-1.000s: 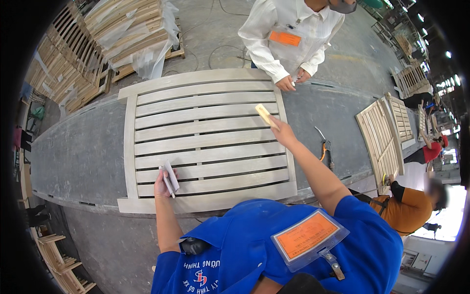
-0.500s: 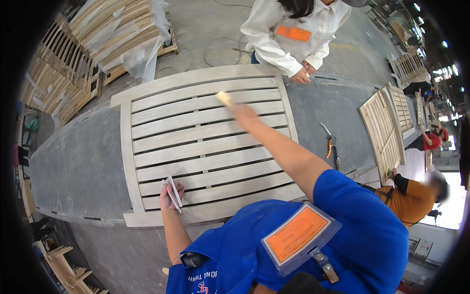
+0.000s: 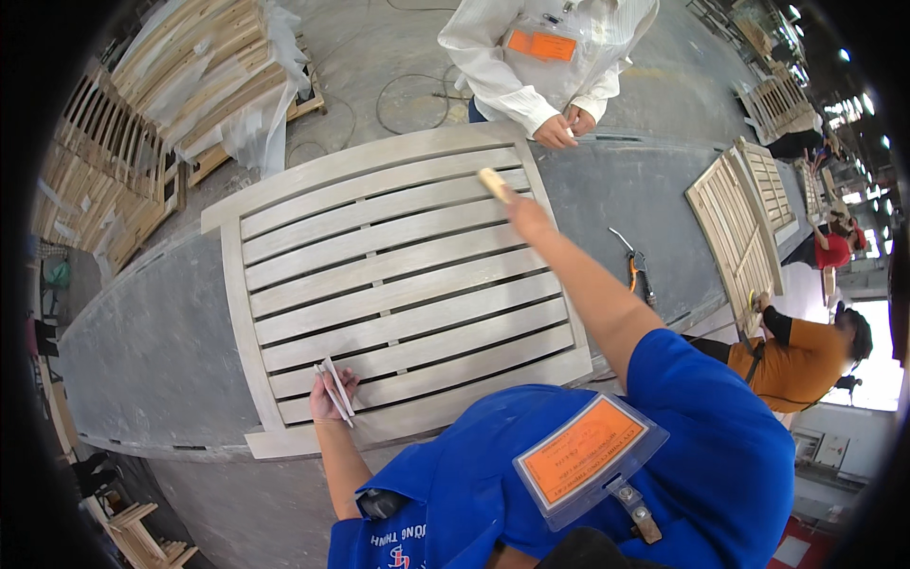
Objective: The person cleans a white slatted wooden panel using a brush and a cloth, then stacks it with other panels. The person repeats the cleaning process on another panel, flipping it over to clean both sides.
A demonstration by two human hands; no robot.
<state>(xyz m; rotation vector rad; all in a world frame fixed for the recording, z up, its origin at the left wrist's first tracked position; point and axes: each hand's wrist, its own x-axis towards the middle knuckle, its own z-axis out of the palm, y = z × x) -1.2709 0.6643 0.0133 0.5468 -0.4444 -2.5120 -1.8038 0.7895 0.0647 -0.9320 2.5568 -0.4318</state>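
Observation:
A pale, whitewashed wooden slatted panel lies flat on the dark grey worktable in front of me. My right hand is closed on a small tan block, over the slats near the panel's far right corner. Whether the block is wood, sponge or a brush is not clear. At the panel's near left corner my left hand grips several folded pale sheets, which stand up between the thumb and fingers. Their material cannot be made out.
A tool with a thin metal tip and orange and black body lies right of the panel. Across the table stands a person in white, hands together. Stacked slatted wood is far left. At right, a person in orange works on another panel.
My right hand has moved right with the tan block, toward the panel's right side. My left hand still holds the sheets near the same corner. The view has shifted slightly.

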